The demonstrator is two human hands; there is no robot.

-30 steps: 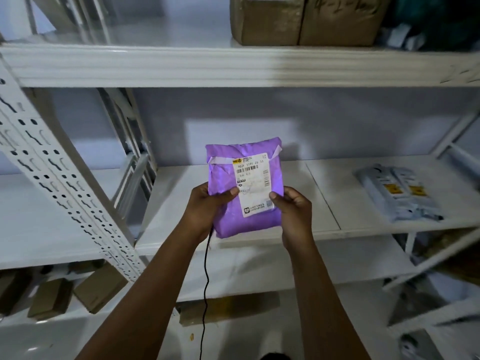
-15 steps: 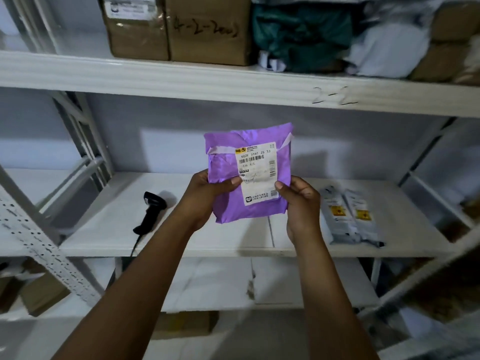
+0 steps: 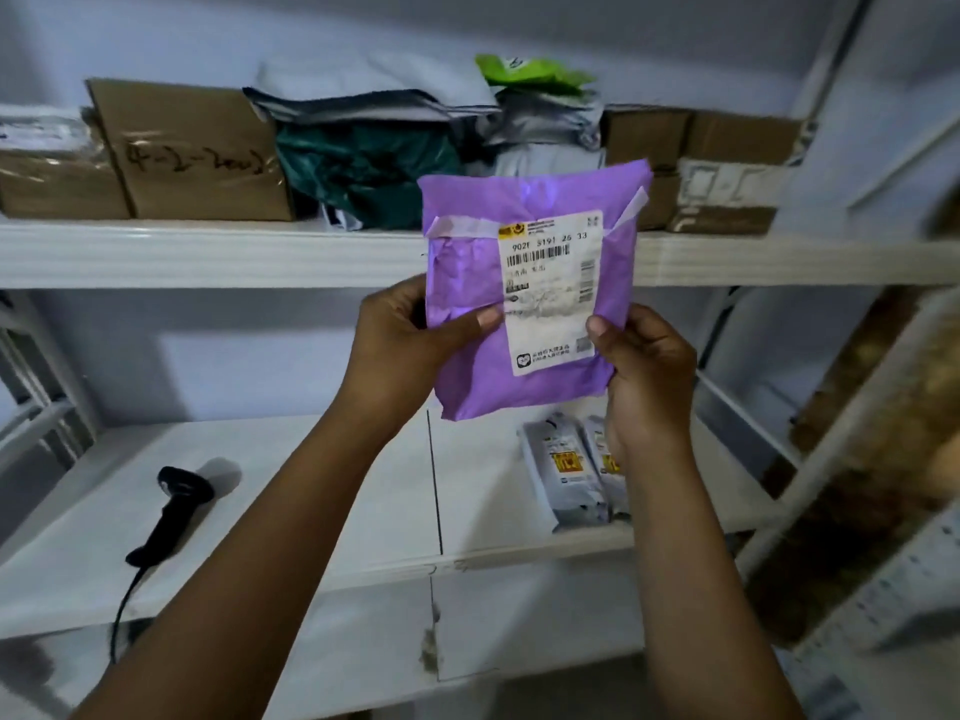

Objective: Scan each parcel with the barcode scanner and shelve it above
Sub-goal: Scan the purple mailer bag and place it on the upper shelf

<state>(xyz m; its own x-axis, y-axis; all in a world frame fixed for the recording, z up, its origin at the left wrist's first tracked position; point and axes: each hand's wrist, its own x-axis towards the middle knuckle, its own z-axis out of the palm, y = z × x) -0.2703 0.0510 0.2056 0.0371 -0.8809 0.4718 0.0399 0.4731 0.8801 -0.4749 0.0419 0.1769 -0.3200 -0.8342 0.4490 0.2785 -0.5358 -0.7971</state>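
I hold a purple parcel [image 3: 519,304] upright with both hands, its white barcode label facing me. My left hand [image 3: 400,345] grips its left edge, thumb on the front. My right hand [image 3: 644,371] grips its lower right corner. The parcel's top overlaps the front lip of the upper shelf [image 3: 208,252]. The black corded barcode scanner [image 3: 174,511] lies on the middle shelf [image 3: 322,480] at the left, untouched. Two grey parcels [image 3: 571,470] with yellow stickers lie on that shelf, partly behind my right wrist.
The upper shelf is packed with cardboard boxes [image 3: 197,153], a dark green bag [image 3: 363,168], grey mailers [image 3: 545,127] and a green pouch [image 3: 530,75]. More boxes [image 3: 727,174] stand at its right. A white rack upright [image 3: 831,407] slants along the right.
Both hands have raised the purple parcel from middle-shelf height up to the upper shelf's edge. My view has tilted up and right, bringing the scanner and the stacked upper shelf into sight.
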